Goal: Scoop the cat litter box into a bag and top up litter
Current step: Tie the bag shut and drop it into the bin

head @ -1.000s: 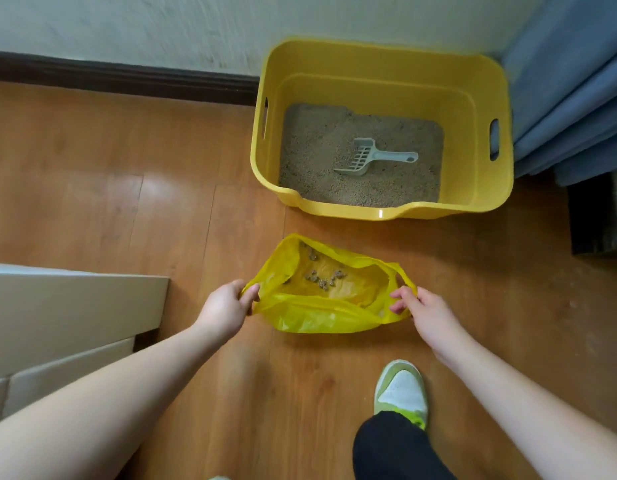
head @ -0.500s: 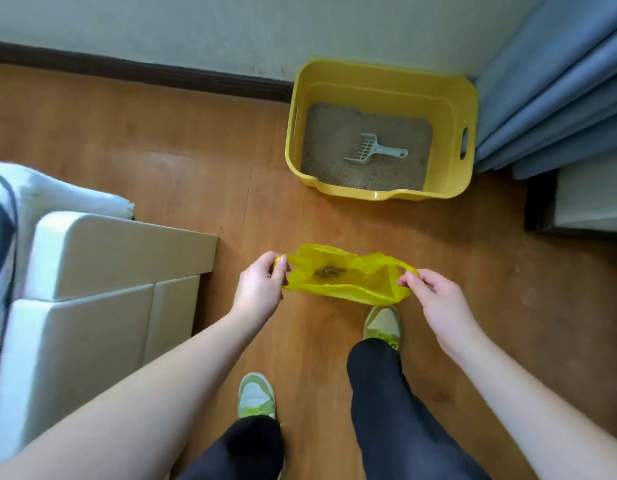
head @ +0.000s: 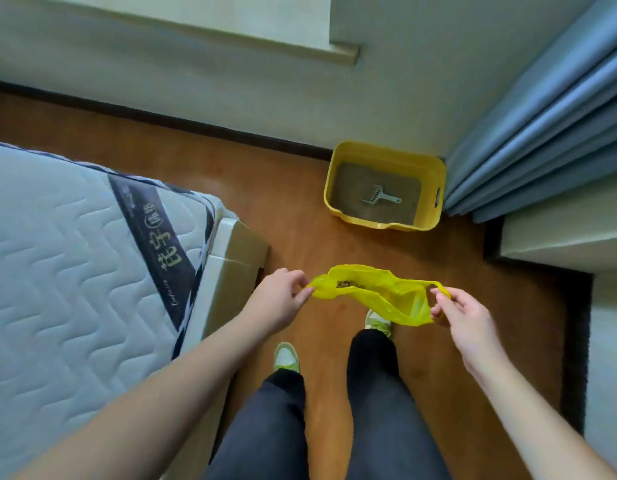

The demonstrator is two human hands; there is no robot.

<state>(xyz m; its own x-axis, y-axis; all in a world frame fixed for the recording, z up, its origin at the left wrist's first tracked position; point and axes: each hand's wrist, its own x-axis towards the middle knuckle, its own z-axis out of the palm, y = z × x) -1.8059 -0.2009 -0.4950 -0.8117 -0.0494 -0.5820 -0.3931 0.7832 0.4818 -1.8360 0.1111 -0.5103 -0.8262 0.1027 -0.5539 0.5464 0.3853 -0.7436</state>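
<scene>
While you stand over the wooden floor (head: 300, 209), a thin yellow bag (head: 379, 294) hangs stretched between your two hands at about knee level, above your feet. Your left hand (head: 277, 303) pinches one twisted end of it between thumb and fingertips, and your right hand (head: 461, 313) pinches the opposite handle loop the same way. Dark clumps show inside the bag's open mouth.

Ahead of you, well apart from the bag, a yellow litter box (head: 385, 187) sits on the floor against the wall, tucked into the corner. Sandy litter fills its bottom, and a pale grey scoop (head: 379, 197) lies flat on top of the litter.

Blue curtains (head: 549, 133) hang just to the right of the box. A quilted white mattress (head: 64, 271) on a pale bed frame fills your left side. Dark skirting runs along the base of the pale wall (head: 196, 84). Your dark trousers and green-and-white shoes show below.
</scene>
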